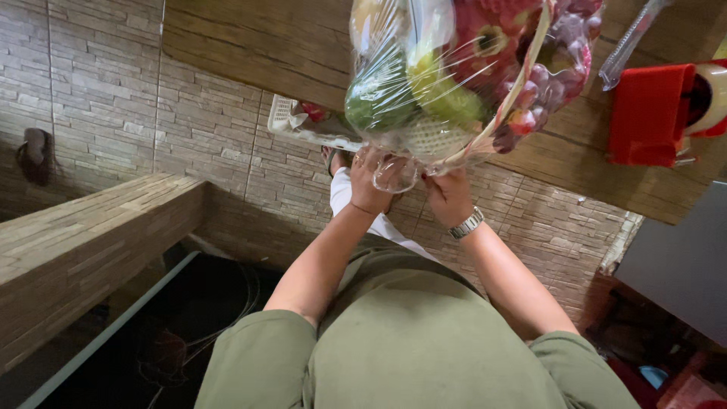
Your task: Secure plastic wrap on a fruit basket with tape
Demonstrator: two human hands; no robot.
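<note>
Both hands pinch the clear plastic wrap [394, 176] gathered under the fruit basket [454, 83] at the desk [250, 45] edge: the left hand [369, 182] and right hand [448, 195] sit close together. A neat job probably means pulling the film taut and even, without tilting the basket toward the red tape dispenser [651, 113].

Clear plastic wrap [394, 68] is glinting over a fruit basket [454, 83]: green fruit [375, 106], yellow-green fruit [447, 95], red dragon fruit [485, 34], purple-red grapes [556, 72]. Counter [265, 38] is showing brown wood grain. Tape dispenser [651, 113] is showing bright red. White plastic basket [303, 125] is showing a lattice pattern. Shirt [409, 333] is reading olive green, wristwatch [466, 224] silver. Floor [98, 91] is showing grey-brown brick pattern.
</note>
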